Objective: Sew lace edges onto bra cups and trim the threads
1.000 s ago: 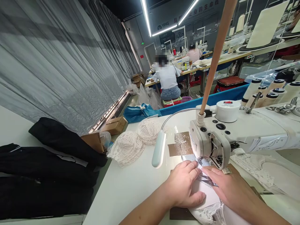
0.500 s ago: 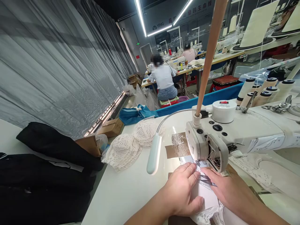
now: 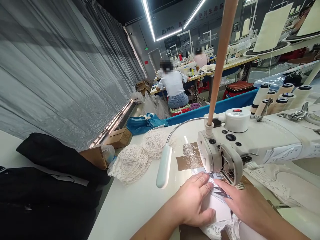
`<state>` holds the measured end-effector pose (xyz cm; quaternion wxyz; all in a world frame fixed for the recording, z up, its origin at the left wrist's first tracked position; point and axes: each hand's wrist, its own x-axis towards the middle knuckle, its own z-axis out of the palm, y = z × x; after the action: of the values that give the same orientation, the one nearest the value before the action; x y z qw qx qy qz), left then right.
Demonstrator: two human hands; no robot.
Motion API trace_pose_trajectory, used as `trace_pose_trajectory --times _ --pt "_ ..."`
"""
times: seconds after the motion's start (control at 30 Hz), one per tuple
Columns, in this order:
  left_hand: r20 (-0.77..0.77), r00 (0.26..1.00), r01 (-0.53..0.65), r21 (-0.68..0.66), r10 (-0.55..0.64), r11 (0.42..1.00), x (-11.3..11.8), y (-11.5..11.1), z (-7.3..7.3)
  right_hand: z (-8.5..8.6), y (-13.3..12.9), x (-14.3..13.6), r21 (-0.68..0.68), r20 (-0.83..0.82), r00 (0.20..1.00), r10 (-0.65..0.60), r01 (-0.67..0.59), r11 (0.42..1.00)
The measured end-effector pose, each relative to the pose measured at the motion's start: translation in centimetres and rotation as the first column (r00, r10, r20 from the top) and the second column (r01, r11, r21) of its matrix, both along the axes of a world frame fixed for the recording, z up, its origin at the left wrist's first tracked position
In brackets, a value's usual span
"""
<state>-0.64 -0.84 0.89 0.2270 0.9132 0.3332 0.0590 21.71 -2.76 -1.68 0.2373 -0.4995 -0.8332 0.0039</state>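
Observation:
My left hand [image 3: 193, 201] lies flat on a white padded piece with a lace edge [image 3: 220, 216], pressing it onto the white sewing table [image 3: 135, 203]. My right hand [image 3: 241, 201] rests on the same piece from the right, fingertips close to the presser foot. The head of the white sewing machine [image 3: 220, 151] stands just behind both hands. Its needle area is partly hidden by the machine's face plate.
A gooseneck lamp [image 3: 163, 166] hangs left of the machine. Lace cups [image 3: 136, 156] are piled at the table's far left edge. Black fabric [image 3: 50, 180] is stacked to the left. Thread cones [image 3: 280, 95] stand behind the machine. A person [image 3: 173, 83] sits at a distant table.
The view has shifted slightly left and down. Both hands have stayed on the white piece at the presser foot, with the piece nudged a little under them.

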Motion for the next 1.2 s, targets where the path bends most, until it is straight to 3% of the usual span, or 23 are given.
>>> trace_pose_trajectory --times 0.13,0.4,0.67,0.8,1.2 --pt "-0.02 1.0 0.019 -0.003 -0.019 1.0 -0.2 0.4 -0.3 -0.7 0.0 0.3 0.033 0.04 0.997 0.07 -0.071 0.997" --pt "-0.051 0.998 0.03 0.022 -0.029 0.999 -0.2 0.9 -0.1 -0.3 -0.1 0.1 -0.076 0.117 0.993 0.008 0.001 0.997" --pt "-0.147 0.987 0.074 0.071 -0.063 0.995 -0.6 1.1 2.2 0.0 -0.5 0.5 -0.198 0.071 0.988 0.138 -0.122 0.973" --pt "-0.157 0.987 0.067 0.135 -0.045 0.989 -0.3 0.0 2.9 -0.9 -0.5 0.8 -0.156 0.08 0.986 0.146 -0.132 0.979" --pt "-0.097 0.995 0.05 0.131 -0.037 0.99 -0.5 -0.5 2.6 -2.0 -0.7 0.9 -0.338 0.086 0.986 0.141 -0.104 0.935"
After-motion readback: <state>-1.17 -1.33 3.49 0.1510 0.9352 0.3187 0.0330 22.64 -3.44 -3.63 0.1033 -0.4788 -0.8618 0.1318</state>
